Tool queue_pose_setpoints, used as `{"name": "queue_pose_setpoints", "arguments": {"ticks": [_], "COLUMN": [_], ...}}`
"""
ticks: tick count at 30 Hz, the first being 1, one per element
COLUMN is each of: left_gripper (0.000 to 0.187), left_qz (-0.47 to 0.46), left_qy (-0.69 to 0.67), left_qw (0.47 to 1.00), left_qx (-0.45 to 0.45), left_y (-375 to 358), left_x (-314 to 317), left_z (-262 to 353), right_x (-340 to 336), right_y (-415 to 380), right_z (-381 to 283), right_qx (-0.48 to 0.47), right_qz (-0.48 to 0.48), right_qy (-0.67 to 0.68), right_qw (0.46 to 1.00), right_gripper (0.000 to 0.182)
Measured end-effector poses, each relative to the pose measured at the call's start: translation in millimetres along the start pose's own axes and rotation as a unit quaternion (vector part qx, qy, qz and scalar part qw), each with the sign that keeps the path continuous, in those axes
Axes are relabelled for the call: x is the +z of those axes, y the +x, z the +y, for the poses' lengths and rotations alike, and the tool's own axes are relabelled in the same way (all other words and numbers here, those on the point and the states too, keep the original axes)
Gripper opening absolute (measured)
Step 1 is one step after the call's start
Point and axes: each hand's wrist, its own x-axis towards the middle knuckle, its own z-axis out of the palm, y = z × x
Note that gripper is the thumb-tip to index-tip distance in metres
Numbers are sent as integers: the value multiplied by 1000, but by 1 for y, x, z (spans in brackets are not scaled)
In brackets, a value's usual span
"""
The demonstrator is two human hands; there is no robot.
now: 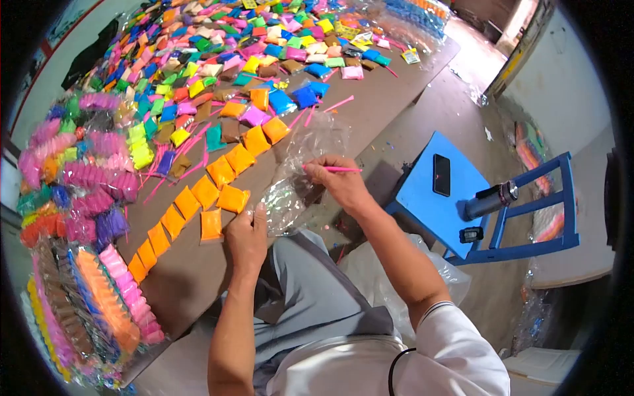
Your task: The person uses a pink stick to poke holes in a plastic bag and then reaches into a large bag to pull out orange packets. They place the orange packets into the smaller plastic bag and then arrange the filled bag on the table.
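Observation:
My right hand [340,183] is closed around a thin pink plastic stick [345,169], which points out to the right past the fingers. Beneath it a crinkled clear plastic bag [285,204] spreads over the table edge. My left hand [247,243] is closed, thumb up, at the near edge of that bag and seems to pinch it; the fingertips are partly hidden. Just beyond the left hand lie an orange packet [232,198] and another orange packet [211,225]. A slanting row of several more orange packets [205,191] runs across the brown table [198,264].
A large heap of colourful packets [218,59] covers the far table. Bundled packets in clear wrap [109,297] stand along the left. Pink sticks [191,146] lie loose. At right, a blue chair [422,191] holds a phone [442,175] and a dark flask [490,200].

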Motion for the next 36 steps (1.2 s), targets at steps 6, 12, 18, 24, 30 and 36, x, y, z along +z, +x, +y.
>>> {"name": "queue_pose_setpoints", "arguments": {"ticks": [6,12,18,24,30,36], "left_gripper": [42,43,47,44,34,28], "left_qz": [24,-2,-22,-76,-3,25], "left_qy": [39,14,20,-57,21,80], "left_qw": [996,999,999,995,994,990], "left_qx": [82,41,12,4,107,115], "left_y": [-4,-6,-2,0,-6,-8], "left_x": [7,2,-1,-7,6,14], "left_z": [6,-2,-4,-6,4,2], "right_x": [16,-41,-45,-42,-3,23], "right_y": [4,101,94,94,-4,-36], "right_z": [-53,15,8,-2,-67,-15], "right_qx": [-24,-45,11,-53,-134,-347], "right_qz": [-106,51,37,24,-92,-78], "right_qy": [-8,-112,-36,113,-219,-406], "right_qw": [994,991,999,992,962,842], "right_gripper": [22,16,19,18,17,8]}}
